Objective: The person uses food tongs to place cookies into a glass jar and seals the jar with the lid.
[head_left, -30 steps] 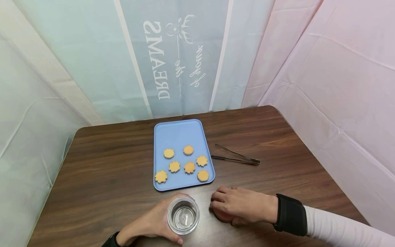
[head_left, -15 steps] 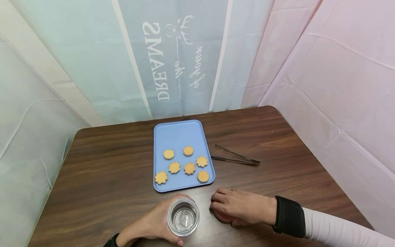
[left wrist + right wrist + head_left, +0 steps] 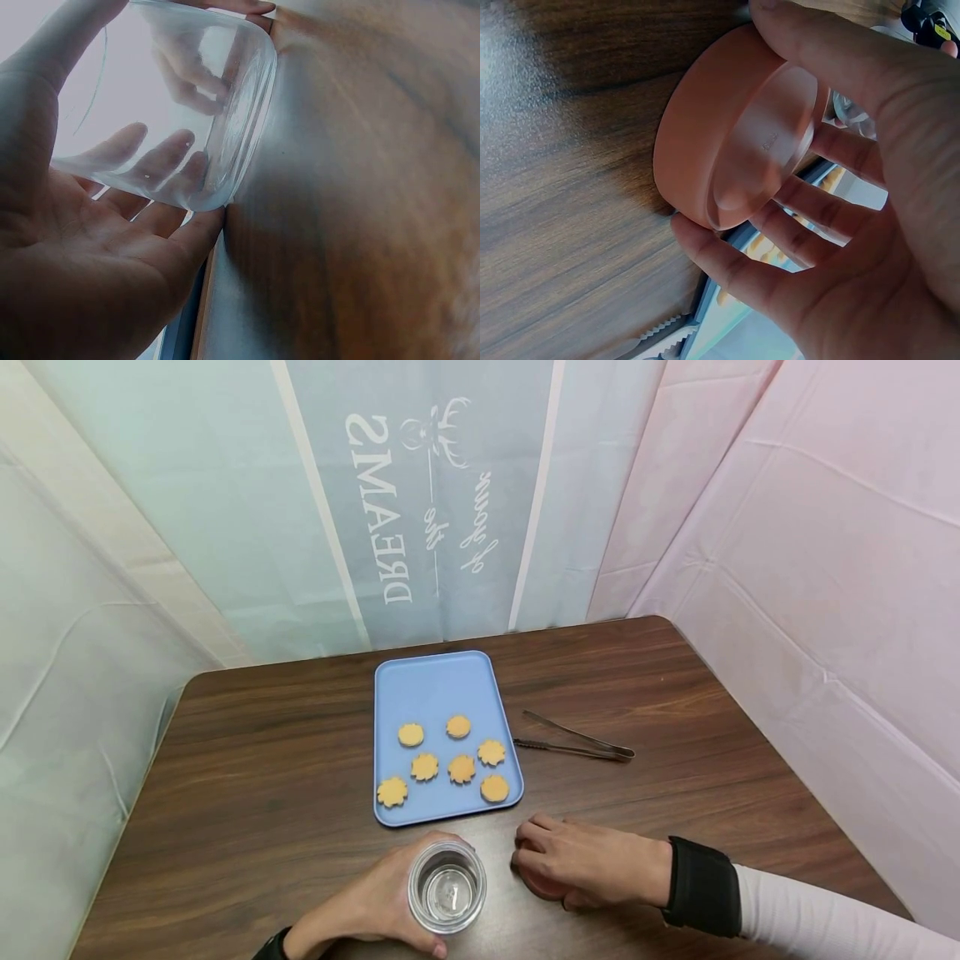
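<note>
My left hand (image 3: 375,892) curls round a clear glass jar (image 3: 447,888), thumb on the near side and fingers on the far side. From above its mouth is uncovered and nothing shows inside. In the left wrist view the jar's thick base (image 3: 244,112) stands right at the tabletop. To the jar's right, my right hand (image 3: 592,860) grips a round reddish-brown lid (image 3: 705,135) low over the wood. Thumb and fingers span the lid's rim in the right wrist view, and the palm hides most of it from the head camera.
Beyond the hands lies a blue tray (image 3: 431,681) with several yellow, round and scalloped cookies (image 3: 461,768) on it. Metal tongs (image 3: 577,747) rest to its right on the dark wooden table (image 3: 262,777). Hanging cloths (image 3: 450,527) close off the back and both sides.
</note>
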Tool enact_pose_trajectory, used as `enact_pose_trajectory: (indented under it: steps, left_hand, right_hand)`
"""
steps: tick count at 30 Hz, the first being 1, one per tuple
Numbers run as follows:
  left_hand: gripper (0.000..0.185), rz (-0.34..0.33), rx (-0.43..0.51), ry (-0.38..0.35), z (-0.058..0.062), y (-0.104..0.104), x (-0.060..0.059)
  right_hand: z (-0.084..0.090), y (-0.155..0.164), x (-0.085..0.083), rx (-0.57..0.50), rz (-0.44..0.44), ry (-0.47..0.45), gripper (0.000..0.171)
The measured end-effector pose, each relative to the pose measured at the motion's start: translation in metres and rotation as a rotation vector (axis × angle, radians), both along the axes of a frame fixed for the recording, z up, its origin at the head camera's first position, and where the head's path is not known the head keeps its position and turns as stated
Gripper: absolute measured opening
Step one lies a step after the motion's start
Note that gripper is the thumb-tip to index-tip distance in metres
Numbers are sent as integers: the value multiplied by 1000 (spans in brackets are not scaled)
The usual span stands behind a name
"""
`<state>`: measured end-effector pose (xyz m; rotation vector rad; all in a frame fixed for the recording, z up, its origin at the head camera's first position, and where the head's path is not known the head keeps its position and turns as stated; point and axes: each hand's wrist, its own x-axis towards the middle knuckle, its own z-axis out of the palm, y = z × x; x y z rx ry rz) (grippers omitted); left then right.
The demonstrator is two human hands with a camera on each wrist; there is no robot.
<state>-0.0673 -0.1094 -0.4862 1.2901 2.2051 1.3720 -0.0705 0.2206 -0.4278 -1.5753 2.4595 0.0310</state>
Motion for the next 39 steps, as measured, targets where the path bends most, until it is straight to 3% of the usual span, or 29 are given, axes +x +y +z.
enact_pose_trajectory:
  steps: [8,16,21,24,29,39]
  left_hand:
    - [103,-4,-2,-6,-2,0,-1]
    - [109,-23,-20,-94,0,-1,-1]
    - [109,-49,8,-26,-2,-2,-2]
    - [109,-56,16,44,-3,-2,-3]
    - [113,-59,12,99,-3,-3,-4]
    - [124,-53,31,54,-1,-6,-4]
  right_hand:
    - [-1,2,1,-8,8,25,83]
    - [-1,5,3,-18,0,30,85]
    - [3,6,1,-35,-25,24,82]
    - [7,8,-3,-54,-35,57,81]
    - [14,12,-10,-86,-77,111,79]
    - [18,21,-23,-122,-148,135,76]
